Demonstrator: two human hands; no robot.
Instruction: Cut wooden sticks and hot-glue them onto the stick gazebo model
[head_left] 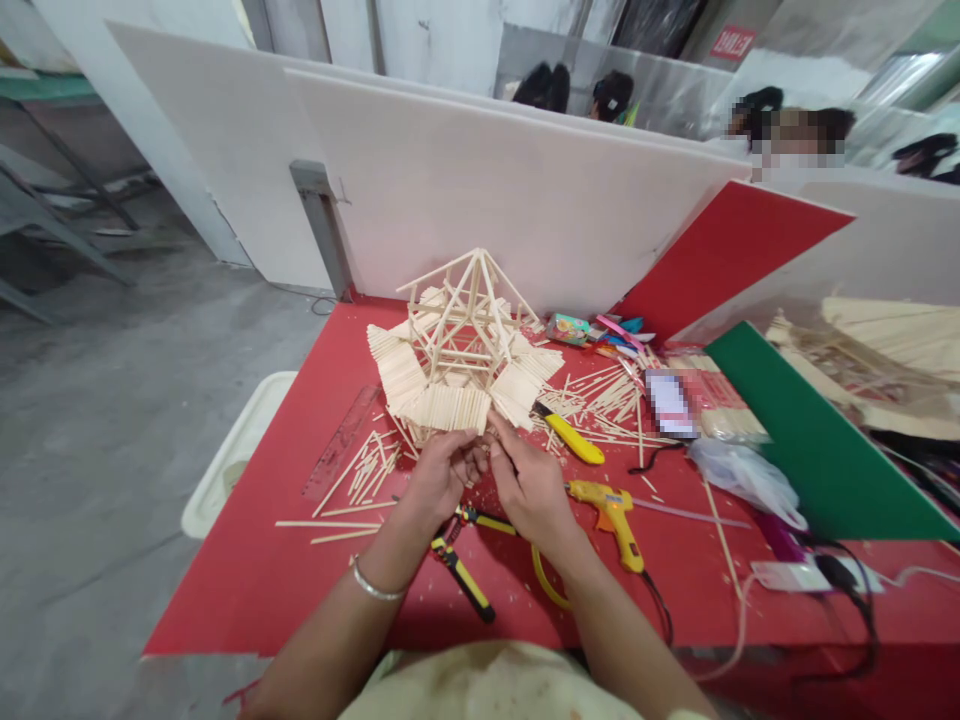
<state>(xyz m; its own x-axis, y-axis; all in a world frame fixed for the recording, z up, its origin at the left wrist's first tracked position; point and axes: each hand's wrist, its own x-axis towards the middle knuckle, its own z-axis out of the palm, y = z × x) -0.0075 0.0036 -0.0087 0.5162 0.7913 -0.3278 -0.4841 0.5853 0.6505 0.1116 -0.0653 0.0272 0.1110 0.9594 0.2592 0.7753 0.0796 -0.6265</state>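
A pavilion-like wooden stick model (442, 408) stands in front of me, with an open frame of sticks on top and slanted panels of close-laid sticks around it. My left hand (442, 475) has its fingers curled at the lower edge of the front panel. At that panel's right corner, my right hand (529, 480) pinches the edge, index finger stretched along it. What lies between the fingertips is partly hidden. Below my hands lie yellow-and-black pliers (465, 578). Right of the right hand are a yellow glue gun (615, 515) and a yellow utility knife (574, 438).
Loose sticks (600, 400) lie on both sides of the model on the red table (247, 600). A clear ruler (341, 440) is at left. White boards (465, 180) rise behind. To the right are a phone (671, 405), a green board (817, 440) and a power strip (787, 576).
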